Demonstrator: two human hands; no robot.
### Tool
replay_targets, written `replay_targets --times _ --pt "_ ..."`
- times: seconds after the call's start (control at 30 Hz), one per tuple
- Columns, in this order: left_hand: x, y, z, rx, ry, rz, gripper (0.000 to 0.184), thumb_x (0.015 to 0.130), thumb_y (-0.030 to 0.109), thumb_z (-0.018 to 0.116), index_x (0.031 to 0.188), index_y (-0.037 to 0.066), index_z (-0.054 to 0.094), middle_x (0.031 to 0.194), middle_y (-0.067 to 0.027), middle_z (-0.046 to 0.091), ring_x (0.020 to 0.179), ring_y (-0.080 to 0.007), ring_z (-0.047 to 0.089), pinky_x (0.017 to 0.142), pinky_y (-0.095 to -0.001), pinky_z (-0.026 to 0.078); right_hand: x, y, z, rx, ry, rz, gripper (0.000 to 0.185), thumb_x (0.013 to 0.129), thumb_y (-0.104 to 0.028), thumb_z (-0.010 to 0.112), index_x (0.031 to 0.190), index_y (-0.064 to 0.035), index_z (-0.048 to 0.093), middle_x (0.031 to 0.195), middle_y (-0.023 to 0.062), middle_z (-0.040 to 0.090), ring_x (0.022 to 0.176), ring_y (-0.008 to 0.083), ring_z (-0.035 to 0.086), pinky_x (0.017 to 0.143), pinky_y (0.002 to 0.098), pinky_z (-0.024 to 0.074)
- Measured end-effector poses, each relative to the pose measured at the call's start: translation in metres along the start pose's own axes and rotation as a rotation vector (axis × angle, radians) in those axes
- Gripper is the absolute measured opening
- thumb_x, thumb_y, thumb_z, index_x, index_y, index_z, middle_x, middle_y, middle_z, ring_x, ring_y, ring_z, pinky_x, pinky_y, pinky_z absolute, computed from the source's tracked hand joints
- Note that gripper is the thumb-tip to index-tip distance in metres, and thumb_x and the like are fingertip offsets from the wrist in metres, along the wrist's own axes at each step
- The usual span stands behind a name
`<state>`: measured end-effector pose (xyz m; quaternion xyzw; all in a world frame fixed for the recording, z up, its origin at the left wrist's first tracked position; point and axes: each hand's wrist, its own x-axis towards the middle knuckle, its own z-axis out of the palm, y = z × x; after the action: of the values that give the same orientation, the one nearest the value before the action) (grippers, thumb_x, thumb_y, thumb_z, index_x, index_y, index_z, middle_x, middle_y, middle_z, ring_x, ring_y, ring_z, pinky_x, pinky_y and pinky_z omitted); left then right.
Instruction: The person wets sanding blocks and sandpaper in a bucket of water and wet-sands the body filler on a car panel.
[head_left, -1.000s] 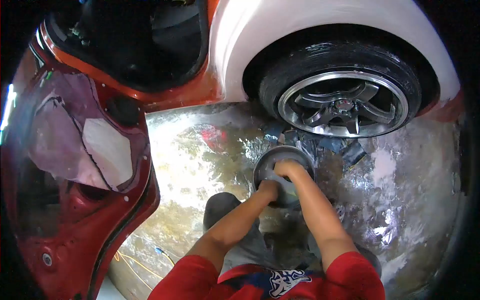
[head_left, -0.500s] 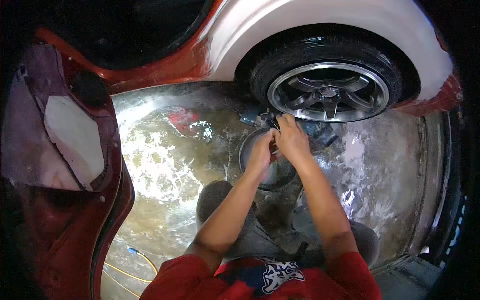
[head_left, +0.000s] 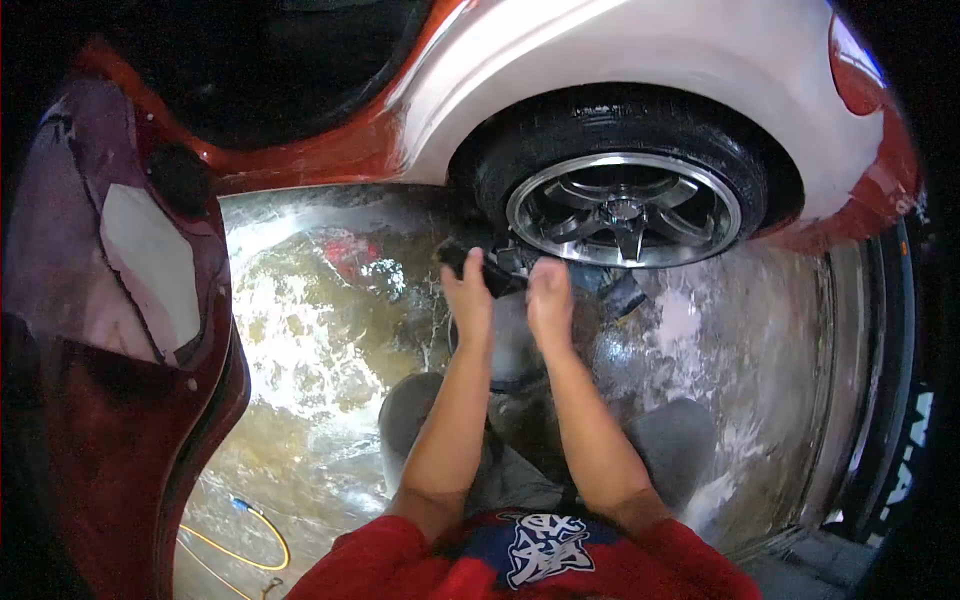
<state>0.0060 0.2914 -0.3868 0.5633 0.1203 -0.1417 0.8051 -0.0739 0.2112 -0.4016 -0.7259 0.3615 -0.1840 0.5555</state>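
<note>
Black sheet [head_left: 502, 283] sits over basin [head_left: 513, 350], long axis slanting from the left hand [head_left: 470, 307], which grips it, toward the right [head_left: 550, 305]. Right looks curled; blur hides whether it's gripping.

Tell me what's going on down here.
A person in a red shirt is working low beside a car wheel. The left hand holds a dark piece; the right hand is blurred at its other end, so its grip is unclear. Both hands show at the wheel-side edge of a round basin on the wet-looking floor. The car's fender is mostly whitish, with red bodywork beside it.
</note>
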Motion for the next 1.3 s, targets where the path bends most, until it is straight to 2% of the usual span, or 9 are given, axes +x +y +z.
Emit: replay_targets --times 0.2,0.3,0.5,0.53,0.57,0.67,0.73,1.1,1.3 --pt "0.027 0.001 -0.034 0.352 0.217 0.269 0.062 0.093 0.040 0.067 0.126 -0.011 0.057 0.122 -0.0279 0.059 0.110 -0.0398 0.057 0.099 -0.0481 0.042 0.021 0.208 0.055 -0.743 -0.926 0.337 0.031 0.094 -0.021 0.052 0.113 -0.0013 0.066 0.116 0.0217 0.058 0.103 0.0355 0.058 0.086 0.0483 0.0461" --pt "0.027 -0.011 -0.034 0.252 0.364 0.253 0.066 0.094 0.038 0.068 0.137 -0.008 0.047 0.125 -0.0272 0.058 0.115 -0.0365 0.056 0.102 -0.0435 0.042 0.012 0.109 0.019 -0.540 -1.061 0.623 0.026 0.095 -0.025 0.051 0.090 -0.0047 0.067 0.074 0.0104 0.066 0.062 0.0197 0.063 0.054 0.0365 0.0504" --pt "-0.004 0.040 0.026 0.186 0.329 0.522 0.050 0.097 0.020 0.064 0.138 -0.003 0.047 0.128 -0.0234 0.058 0.118 -0.0321 0.056 0.107 -0.0378 0.040 0.072 -0.303 -0.137 -0.428 -1.231 -0.582 0.026 0.099 -0.021 0.050 0.092 -0.0016 0.066 0.083 0.0057 0.069 0.076 0.0147 0.066 0.069 0.0315 0.0546" --pt "0.003 0.051 0.050 0.166 0.311 0.625 0.048 0.097 0.017 0.063 0.138 -0.002 0.048 0.128 -0.0223 0.057 0.118 -0.0316 0.056 0.107 -0.0381 0.040 0.095 -0.334 -0.150 -0.507 -0.998 -1.467 0.023 0.099 -0.017 0.051 0.095 -0.0003 0.067 0.089 0.0107 0.069 0.085 0.0174 0.066 0.080 0.0342 0.0542" --pt "0.000 0.070 0.080 0.161 0.345 0.779 0.047 0.096 0.017 0.062 0.138 -0.001 0.048 0.127 -0.0222 0.056 0.118 -0.0325 0.054 0.108 -0.0401 0.039 0.083 -0.381 -0.170 -0.572 -0.892 -0.921 0.022 0.099 -0.019 0.055 0.100 -0.0013 0.068 0.100 0.0141 0.070 0.094 0.0239 0.067 0.089 0.0366 0.0521" --pt "-0.017 0.122 0.155 0.215 0.450 0.977 0.046 0.097 0.018 0.062 0.138 0.002 0.049 0.129 -0.0219 0.053 0.122 -0.0359 0.049 0.109 -0.0460 0.035 0.144 -0.443 -0.209 -1.328 0.135 -1.952 0.036 0.099 -0.030 0.061 0.129 -0.0110 0.063 0.137 0.0117 0.061 0.132 0.0320 0.054 0.114 0.0429 0.0396" --pt "0.001 0.128 0.180 0.173 0.524 1.149 0.048 0.097 0.024 0.067 0.137 0.004 0.049 0.127 -0.0214 0.052 0.122 -0.0374 0.047 0.109 -0.0486 0.034 0.172 -0.462 -0.231 -1.563 0.214 -2.097 0.044 0.100 -0.034 0.058 0.139 -0.0139 0.057 0.150 0.0093 0.052 0.143 0.0285 0.043 0.122 0.0442 0.0306" --pt "0.059 0.116 0.216 0.112 0.848 1.071 0.041 0.098 0.033 0.065 0.126 0.004 0.055 0.126 -0.0179 0.053 0.124 -0.0361 0.044 0.107 -0.0514 0.029 0.169 -0.465 -0.230 -1.911 0.142 -1.950 0.043 0.101 -0.034 0.052 0.137 -0.0124 0.061 0.147 0.0097 0.055 0.139 0.0293 0.047 0.119 0.0442 0.0329" --pt "-0.010 0.133 0.276 0.202 0.508 1.488 0.044 0.084 0.046 0.075 0.122 0.029 0.061 0.131 -0.0103 0.054 0.120 -0.0310 0.048 0.098 -0.0461 0.035 0.167 -0.466 -0.233 -1.900 0.124 -1.892 0.045 0.101 -0.035 0.050 0.138 -0.0130 0.061 0.149 0.0082 0.054 0.141 0.0279 0.046 0.119 0.0435 0.0335"
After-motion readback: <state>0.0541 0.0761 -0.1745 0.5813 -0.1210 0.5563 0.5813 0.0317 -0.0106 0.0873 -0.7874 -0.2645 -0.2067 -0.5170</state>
